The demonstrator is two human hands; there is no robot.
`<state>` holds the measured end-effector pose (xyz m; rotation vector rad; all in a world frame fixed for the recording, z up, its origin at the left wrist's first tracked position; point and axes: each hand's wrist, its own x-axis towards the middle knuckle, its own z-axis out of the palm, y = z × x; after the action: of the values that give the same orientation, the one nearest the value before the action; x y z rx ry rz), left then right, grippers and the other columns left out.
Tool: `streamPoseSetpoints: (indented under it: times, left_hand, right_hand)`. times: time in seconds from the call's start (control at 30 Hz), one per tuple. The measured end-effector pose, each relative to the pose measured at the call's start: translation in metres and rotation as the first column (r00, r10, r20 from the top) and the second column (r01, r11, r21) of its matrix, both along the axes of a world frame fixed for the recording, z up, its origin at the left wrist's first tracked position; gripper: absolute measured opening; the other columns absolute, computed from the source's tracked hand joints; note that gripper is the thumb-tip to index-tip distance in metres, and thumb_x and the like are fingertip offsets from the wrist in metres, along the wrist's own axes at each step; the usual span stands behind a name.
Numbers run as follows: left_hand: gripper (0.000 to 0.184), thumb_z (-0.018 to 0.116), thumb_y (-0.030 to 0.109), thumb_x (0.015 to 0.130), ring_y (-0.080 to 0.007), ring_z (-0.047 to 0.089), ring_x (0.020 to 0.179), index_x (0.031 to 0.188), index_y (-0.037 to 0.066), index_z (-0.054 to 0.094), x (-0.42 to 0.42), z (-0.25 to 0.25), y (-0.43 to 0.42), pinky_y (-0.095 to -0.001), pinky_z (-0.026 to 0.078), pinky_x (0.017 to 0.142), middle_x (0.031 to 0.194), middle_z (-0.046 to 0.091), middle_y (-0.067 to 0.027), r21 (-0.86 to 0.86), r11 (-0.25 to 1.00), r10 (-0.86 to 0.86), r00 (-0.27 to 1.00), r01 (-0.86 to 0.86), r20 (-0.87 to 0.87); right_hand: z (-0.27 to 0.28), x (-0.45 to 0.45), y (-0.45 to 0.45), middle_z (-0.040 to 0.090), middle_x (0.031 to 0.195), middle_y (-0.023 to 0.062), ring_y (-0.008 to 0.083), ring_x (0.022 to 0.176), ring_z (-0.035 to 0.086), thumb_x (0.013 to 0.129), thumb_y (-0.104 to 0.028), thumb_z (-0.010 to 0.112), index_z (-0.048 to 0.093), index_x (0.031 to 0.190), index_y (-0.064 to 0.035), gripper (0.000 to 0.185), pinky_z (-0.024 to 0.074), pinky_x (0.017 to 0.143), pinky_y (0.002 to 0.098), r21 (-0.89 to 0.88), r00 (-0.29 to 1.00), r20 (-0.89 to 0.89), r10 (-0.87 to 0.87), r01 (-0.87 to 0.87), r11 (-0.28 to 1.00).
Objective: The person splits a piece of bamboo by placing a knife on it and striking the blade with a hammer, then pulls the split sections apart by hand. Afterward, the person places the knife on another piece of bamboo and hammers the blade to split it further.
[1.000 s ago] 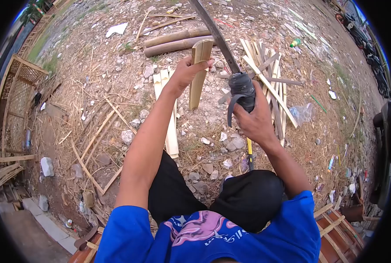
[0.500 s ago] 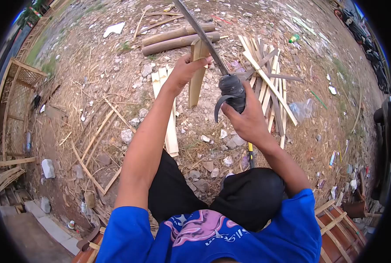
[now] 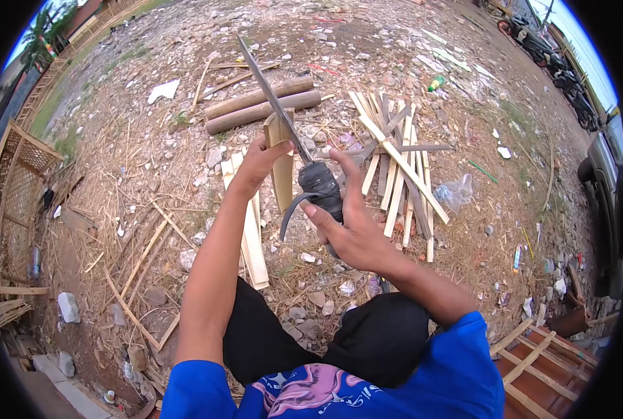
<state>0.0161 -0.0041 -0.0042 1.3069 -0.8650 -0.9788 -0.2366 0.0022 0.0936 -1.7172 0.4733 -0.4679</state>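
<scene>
My left hand (image 3: 257, 165) is closed around the upper part of a split bamboo piece (image 3: 282, 183), which stands upright in front of me. In my right hand (image 3: 357, 230) is a machete (image 3: 267, 85), gripped by its black-wrapped handle (image 3: 320, 186); a loose strip of the wrapping hangs to the left. My right index finger points away from the handle, and the thumb lies along it. The blade slants up and left across the bamboo's top end; whether it touches or cuts in, I cannot tell.
Two round bamboo poles (image 3: 262, 105) lie ahead. Crossed bamboo strips (image 3: 404, 164) are piled to the right, with a clear plastic bag (image 3: 455, 193) beside them. Paler strips (image 3: 253, 241) lie by my left forearm. A woven bamboo frame (image 3: 18, 188) stands far left, and motorbikes (image 3: 549, 59) are parked far right.
The view has tilted upward. Both hands, with the machete and bamboo, sit lower and further left in the picture. My right index finger has lifted away from the handle.
</scene>
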Motion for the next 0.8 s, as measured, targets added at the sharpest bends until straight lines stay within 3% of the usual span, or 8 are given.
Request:
streamPoseSetpoints:
  times: [0.13,0.27,0.37,0.43,0.53,0.57,0.67,0.8]
  left_hand:
    - [0.04,0.071,0.028,0.087,-0.0134,0.063,0.089,0.114,0.0,0.062,-0.015,0.023,0.005,-0.0292,0.049,0.083,0.097,0.067,-0.006,0.103,0.986,0.12,0.985,-0.133,0.128]
    - [0.056,0.075,0.034,0.083,-0.0204,0.059,0.101,0.123,-0.001,0.054,-0.027,0.042,0.019,-0.0327,0.047,0.085,0.113,0.06,-0.014,0.03,0.98,0.183,0.95,-0.197,0.253]
    - [0.061,0.073,0.032,0.084,-0.0238,0.056,0.107,0.129,-0.001,0.047,-0.03,0.044,0.031,-0.0346,0.047,0.087,0.121,0.053,-0.0174,0.071,0.956,0.256,0.925,-0.286,0.281]
    - [0.052,0.067,0.036,0.089,-0.0211,0.058,0.1,0.122,0.001,0.05,-0.029,0.043,0.036,-0.0335,0.047,0.085,0.113,0.057,-0.0137,0.039,0.93,0.329,0.874,-0.366,0.357]
    - [0.043,0.058,0.042,0.094,-0.0164,0.058,0.091,0.113,0.004,0.053,-0.042,0.067,0.048,-0.0321,0.047,0.08,0.101,0.06,-0.0084,0.156,0.93,0.316,0.94,-0.334,0.129]
    - [0.046,0.046,0.052,0.098,-0.0129,0.058,0.084,0.105,0.007,0.055,-0.052,0.074,0.055,-0.0311,0.046,0.076,0.091,0.06,-0.0039,0.147,0.953,0.26,0.964,-0.265,0.052]
    - [0.051,0.04,0.057,0.098,-0.0122,0.057,0.084,0.107,0.009,0.055,-0.088,0.092,0.063,-0.0305,0.046,0.077,0.091,0.059,-0.0022,0.221,0.958,0.237,0.935,-0.181,-0.263]
    - [0.053,0.037,0.059,0.097,-0.0146,0.059,0.091,0.116,0.013,0.055,-0.104,0.083,0.071,-0.0325,0.048,0.081,0.1,0.061,-0.0027,0.054,0.998,0.066,0.851,-0.044,-0.521]
  right_hand:
    - [-0.001,0.006,-0.006,0.049,0.127,0.0236,0.0326,0.113,0.055,0.099,-0.022,0.054,0.007,0.151,-0.0182,0.07,0.0406,0.099,0.0435,-0.21,0.998,0.066,0.021,-0.007,0.978]
    - [-0.002,0.018,-0.016,0.054,0.111,0.0162,0.024,0.087,0.06,0.098,-0.02,0.055,0.014,0.15,-0.0211,0.066,0.0491,0.079,0.0386,-0.033,0.998,0.03,0.058,-0.057,0.998]
    - [0.014,0.024,-0.016,0.052,0.095,0.0071,0.0105,0.057,0.048,0.098,-0.019,0.055,0.016,0.149,-0.0231,0.064,0.0451,0.053,0.0286,0.104,0.997,0.077,-0.008,0.0,0.995]
    - [0.019,0.025,-0.019,0.052,0.097,0.0079,0.0117,0.061,0.05,0.098,-0.019,0.055,0.016,0.149,-0.0231,0.063,0.0463,0.056,0.03,0.118,0.998,0.067,-0.004,-0.004,0.993]
    - [0.018,0.026,-0.021,0.053,0.098,0.0086,0.0132,0.065,0.053,0.098,-0.019,0.055,0.016,0.149,-0.023,0.064,0.0477,0.06,0.0315,0.072,0.999,0.051,0.02,-0.023,0.997]
    - [0.017,0.026,-0.022,0.053,0.098,0.0087,0.0137,0.067,0.054,0.098,-0.018,0.055,0.016,0.149,-0.023,0.064,0.048,0.061,0.0319,0.049,0.999,0.045,0.029,-0.031,0.998]
    - [0.015,0.031,-0.021,0.052,0.099,0.009,0.016,0.073,0.056,0.098,-0.017,0.055,0.015,0.149,-0.0229,0.066,0.0485,0.066,0.0324,0.0,0.998,0.057,0.029,-0.029,1.0]
    - [0.014,0.04,-0.017,0.049,0.1,0.0088,0.0142,0.076,0.054,0.097,-0.015,0.054,0.013,0.15,-0.0226,0.068,0.0476,0.069,0.0289,0.023,0.995,0.093,0.046,-0.049,0.999]
